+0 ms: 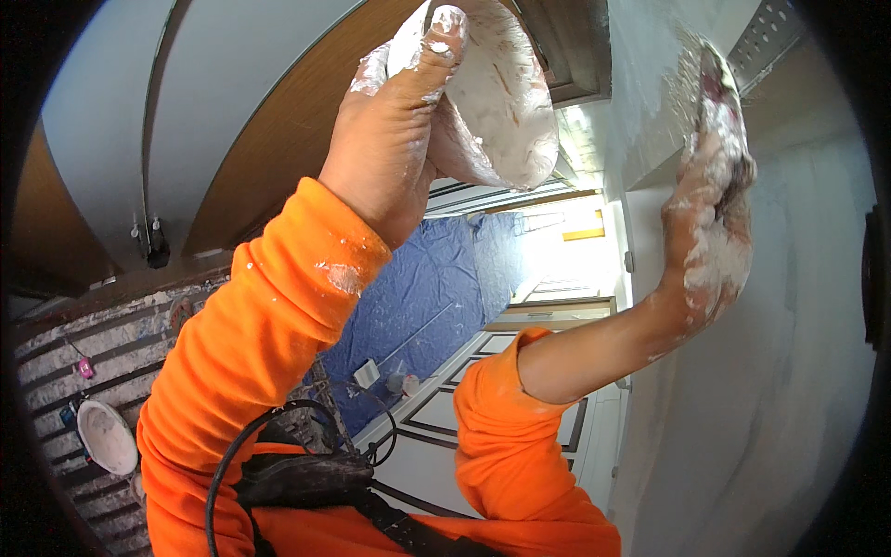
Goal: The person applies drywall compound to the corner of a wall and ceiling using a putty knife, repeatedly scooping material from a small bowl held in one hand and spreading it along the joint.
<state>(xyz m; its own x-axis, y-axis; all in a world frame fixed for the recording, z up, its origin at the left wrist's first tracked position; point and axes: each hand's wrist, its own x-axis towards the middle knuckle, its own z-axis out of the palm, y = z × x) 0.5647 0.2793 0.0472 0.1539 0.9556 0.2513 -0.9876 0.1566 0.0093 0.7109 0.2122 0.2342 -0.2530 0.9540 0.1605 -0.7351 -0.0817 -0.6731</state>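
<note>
Beside the grey plastered wall (789, 306), reaches up with a white-smeared right hand (710, 218), near a perforated metal strip (766, 42); cannot tell whether gripping anything there. Left of the wall, grips a plaster-coated white bowl (506, 111) in the left hand (390, 139), thumb over its rim. Below, has blue sheeting (418, 278) beyond the edge of a slatted platform (111, 357).

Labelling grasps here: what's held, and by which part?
The left hand holds a white-smeared bowl by its left-side rim. Whether the right hand holds anything can't be told.
</note>
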